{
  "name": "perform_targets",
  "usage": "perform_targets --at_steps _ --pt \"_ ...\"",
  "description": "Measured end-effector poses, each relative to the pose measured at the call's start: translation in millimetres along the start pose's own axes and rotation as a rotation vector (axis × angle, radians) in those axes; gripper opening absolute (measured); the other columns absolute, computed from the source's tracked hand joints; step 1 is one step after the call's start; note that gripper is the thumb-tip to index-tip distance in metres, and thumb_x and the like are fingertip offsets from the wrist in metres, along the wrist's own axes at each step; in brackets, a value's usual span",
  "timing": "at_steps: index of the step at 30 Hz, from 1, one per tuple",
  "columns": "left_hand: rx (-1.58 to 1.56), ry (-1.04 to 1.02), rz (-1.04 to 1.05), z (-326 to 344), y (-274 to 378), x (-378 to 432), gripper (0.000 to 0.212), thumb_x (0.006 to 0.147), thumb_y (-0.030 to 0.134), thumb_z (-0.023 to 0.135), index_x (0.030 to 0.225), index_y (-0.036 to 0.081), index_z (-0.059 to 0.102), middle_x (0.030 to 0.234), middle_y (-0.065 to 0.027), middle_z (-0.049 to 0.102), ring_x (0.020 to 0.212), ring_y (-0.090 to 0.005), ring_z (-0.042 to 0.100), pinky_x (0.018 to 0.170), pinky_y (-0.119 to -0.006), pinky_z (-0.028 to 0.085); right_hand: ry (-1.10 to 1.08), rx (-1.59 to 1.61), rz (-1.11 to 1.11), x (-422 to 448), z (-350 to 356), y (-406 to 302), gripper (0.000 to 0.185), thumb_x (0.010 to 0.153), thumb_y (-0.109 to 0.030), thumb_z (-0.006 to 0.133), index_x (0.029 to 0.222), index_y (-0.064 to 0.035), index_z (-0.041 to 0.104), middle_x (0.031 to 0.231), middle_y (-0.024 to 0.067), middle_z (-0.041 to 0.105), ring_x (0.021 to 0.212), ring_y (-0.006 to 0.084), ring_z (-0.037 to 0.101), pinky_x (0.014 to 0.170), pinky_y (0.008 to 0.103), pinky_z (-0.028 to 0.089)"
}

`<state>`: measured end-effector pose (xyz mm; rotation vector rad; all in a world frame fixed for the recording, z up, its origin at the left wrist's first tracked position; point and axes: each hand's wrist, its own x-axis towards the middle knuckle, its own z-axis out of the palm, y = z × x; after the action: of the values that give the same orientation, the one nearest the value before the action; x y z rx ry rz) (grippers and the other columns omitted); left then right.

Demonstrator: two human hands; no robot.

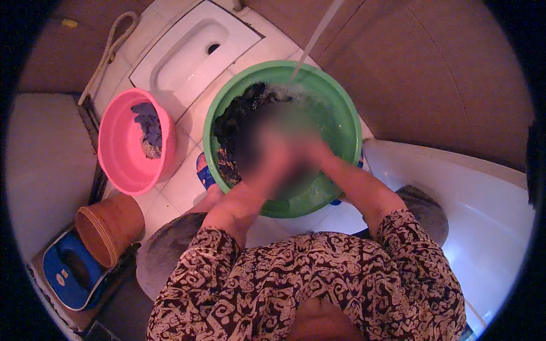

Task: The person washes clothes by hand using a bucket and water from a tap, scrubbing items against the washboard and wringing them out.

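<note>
A large green plastic basin holds water and dark wet cloth, with a brown patterned part of cloth at its left side. My left hand and my right hand are close together over the middle of the basin. A round blur covers both hands, so their fingers and anything in them cannot be made out. A stream of water falls into the far side of the basin, where the surface is foamy.
A pink basin with dark cloth stands at left, above stacked brown pots and a blue plastic object. Beyond lie a squat toilet and a looped rope. A white bathtub is at right.
</note>
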<state>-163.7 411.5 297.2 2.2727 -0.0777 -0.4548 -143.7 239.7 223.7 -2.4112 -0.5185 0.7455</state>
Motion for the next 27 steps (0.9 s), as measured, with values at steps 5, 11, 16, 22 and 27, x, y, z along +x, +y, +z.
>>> perform_targets --at_steps 5,11,16,22,27 --pt "0.031 0.335 0.008 -56.3 38.9 49.6 0.032 0.073 0.021 0.063 0.1 0.006 0.056 0.094 -0.018 0.06 0.088 -0.0359 0.056 0.079 -0.047 0.043 0.652 0.539 0.429 44.9 -60.6 17.4 0.039 0.084 -0.031 0.055 0.111 -0.0028 0.053 0.105 0.0226 0.057 0.096 0.0403 0.053 0.083 0.0446 0.043" --pt "0.419 0.141 0.487 -48.9 27.2 35.0 0.048 0.063 0.023 0.072 0.107 0.019 0.054 0.12 -0.0125 0.047 0.111 -0.0367 0.041 0.087 -0.048 0.037 0.456 -0.03 0.089 -6.0 -81.0 9.8 0.052 0.071 -0.027 0.063 0.118 -0.0076 0.051 0.125 0.0171 0.043 0.112 0.0381 0.041 0.09 0.0432 0.039" --pt "0.294 0.072 0.472 -13.9 -8.7 34.9 0.06 0.064 0.03 0.07 0.12 0.03 0.049 0.13 -0.0102 0.039 0.117 -0.0356 0.036 0.086 -0.051 0.036 0.368 -0.514 -0.124 -24.9 -59.5 -1.1 0.049 0.073 -0.03 0.06 0.117 -0.0102 0.051 0.127 0.0132 0.042 0.119 0.0353 0.035 0.091 0.0471 0.036" --pt "0.36 -0.004 0.284 -13.7 7.4 91.5 0.045 0.077 0.039 0.057 0.12 0.027 0.052 0.122 -0.0107 0.049 0.111 -0.0342 0.045 0.089 -0.053 0.036 -0.004 -0.488 0.13 31.7 -74.1 -21.3 0.042 0.08 -0.028 0.053 0.118 -0.0099 0.05 0.125 0.0129 0.048 0.115 0.0303 0.044 0.093 0.0444 0.037" --pt "0.382 -0.124 0.204 -44.5 35.1 140.2 0.042 0.08 0.035 0.052 0.118 0.018 0.054 0.115 -0.0136 0.056 0.101 -0.033 0.056 0.09 -0.047 0.043 0.023 0.077 0.34 69.3 -91.7 12.2 0.043 0.086 -0.029 0.049 0.122 -0.0064 0.047 0.121 0.0112 0.051 0.112 0.0276 0.047 0.093 0.0419 0.038"
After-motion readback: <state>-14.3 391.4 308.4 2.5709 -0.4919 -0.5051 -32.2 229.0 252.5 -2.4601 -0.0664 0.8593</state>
